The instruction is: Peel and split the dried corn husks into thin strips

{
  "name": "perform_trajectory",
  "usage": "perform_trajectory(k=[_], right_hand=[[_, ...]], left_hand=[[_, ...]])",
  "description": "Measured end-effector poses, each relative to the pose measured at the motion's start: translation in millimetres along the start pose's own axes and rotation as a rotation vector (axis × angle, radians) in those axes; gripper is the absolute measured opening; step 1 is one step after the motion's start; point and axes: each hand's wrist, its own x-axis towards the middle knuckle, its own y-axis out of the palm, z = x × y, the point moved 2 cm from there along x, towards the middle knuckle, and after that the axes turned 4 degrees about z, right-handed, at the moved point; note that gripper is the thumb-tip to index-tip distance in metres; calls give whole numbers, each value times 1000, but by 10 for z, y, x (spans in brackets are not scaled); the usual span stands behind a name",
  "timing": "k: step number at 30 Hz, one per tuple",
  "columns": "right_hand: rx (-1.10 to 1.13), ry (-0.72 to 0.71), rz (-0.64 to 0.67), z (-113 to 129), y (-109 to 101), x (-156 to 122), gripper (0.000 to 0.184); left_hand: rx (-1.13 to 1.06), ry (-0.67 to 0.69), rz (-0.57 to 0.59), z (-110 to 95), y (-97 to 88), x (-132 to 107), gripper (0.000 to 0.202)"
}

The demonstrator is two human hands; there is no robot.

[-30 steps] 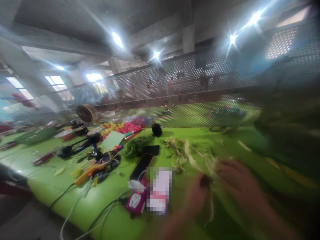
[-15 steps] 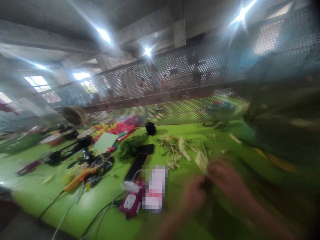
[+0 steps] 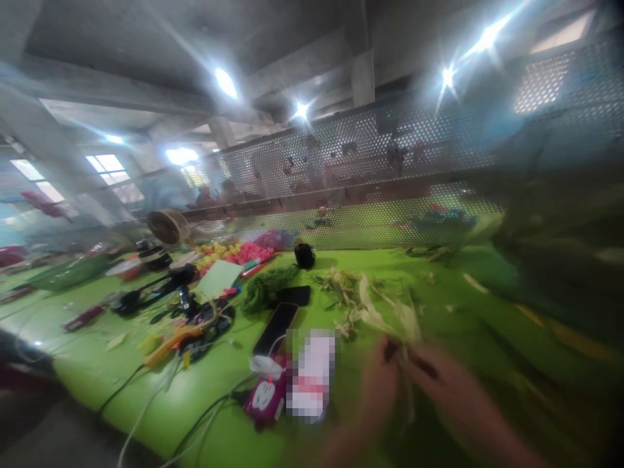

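Observation:
My left hand (image 3: 381,372) and my right hand (image 3: 435,372) are close together at the lower right, fingers closed and somewhat blurred. Between them they grip a pale, dry corn husk (image 3: 408,320), whose broad end fans upward while a thin strip hangs below the fingers. Just beyond the hands lies a loose pile of husk scraps (image 3: 347,300) on the green table (image 3: 205,396). The exact spot where the fingertips meet the husk is hidden.
Left of my hands lie a blurred-out phone (image 3: 312,377), a purple power socket (image 3: 266,398) with cables, and a dark phone (image 3: 277,328). An orange glue gun (image 3: 166,344) lies farther left. A perforated metal screen (image 3: 322,175) runs along the back; a dark bulky shape fills the right.
My hands have moved slightly lower in the picture, still gripping the husk; a thin strip now shows hanging below them. The whole view has shifted, with table objects appearing farther right.

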Motion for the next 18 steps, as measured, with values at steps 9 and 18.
perform_trajectory(k=[9,18], right_hand=[[-87,-223,-63,-76,108,11,27],[-3,-79,-127,-114,-65,16,23]], left_hand=[[-163,-90,2,108,-16,7,19],[-398,-231,-4,-68,-31,-29,23]])
